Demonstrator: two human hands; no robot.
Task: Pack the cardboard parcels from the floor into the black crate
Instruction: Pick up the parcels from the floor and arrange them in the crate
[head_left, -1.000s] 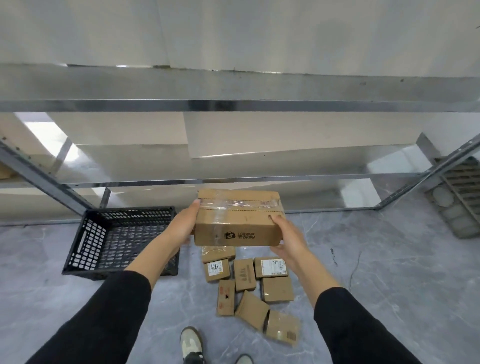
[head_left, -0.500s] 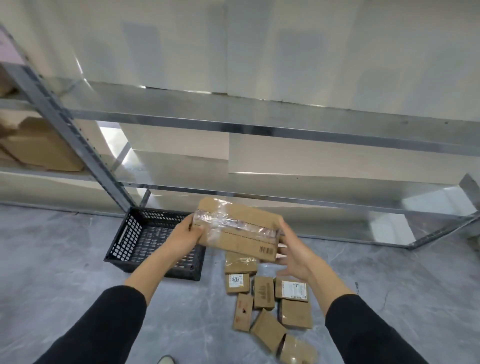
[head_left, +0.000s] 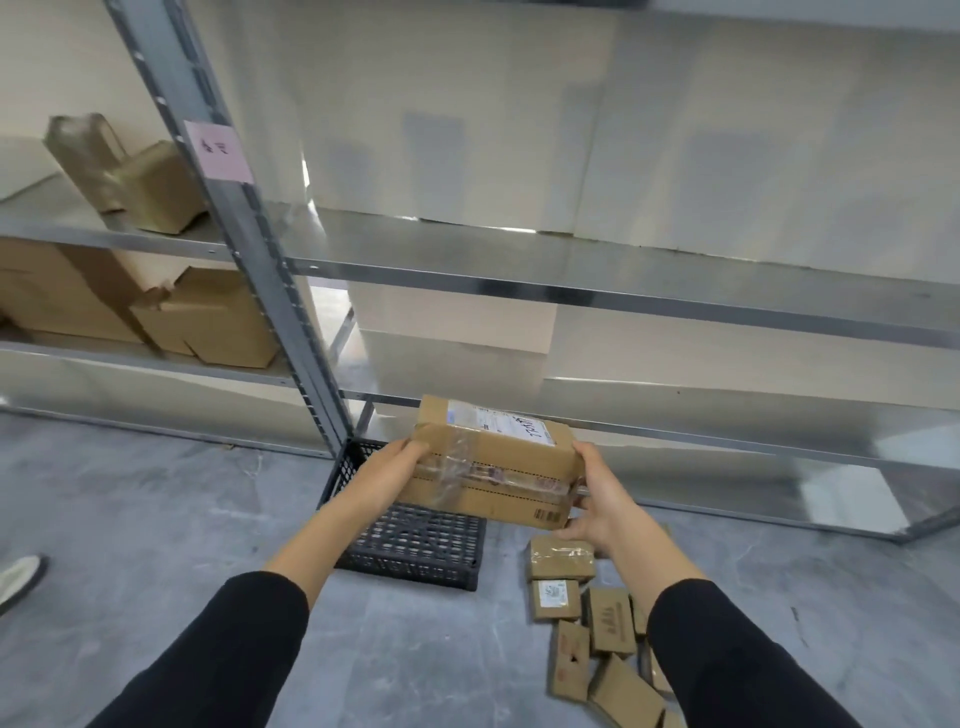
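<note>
So, far left: a pale shoe at the floor's left edge. Above it, brown cartons stand on two shelf levels of the left bay, some w/ torn flaps. A grey metal upright runs down next, w/ a pink label stuck near its top; the writing is too blurred to read.

At the foot of that upright the black crate sits on the floor, its far end tucked under the lowest shelf edge. Most of its inside is hidden by arm and box, so can't tell what's in it.

The left hand grips the left end of the parcel, fingers curled round that end, tips out of sight behind it. Parcel is in the air over the crate's right half, tilted a bit, white shipping label on top, clear tape round the middle, barcode at the near right corner. The right hand clamps the right end, thumb up on the end face, fingers bent under the bottom edge.

Behind both, the long metal shelf runs off to the right.

Below the right hand, just right of the crate, small parcels lie in a loose cluster on the floor, some flat, some tipped, a few part-covered by the black sleeve.
</note>
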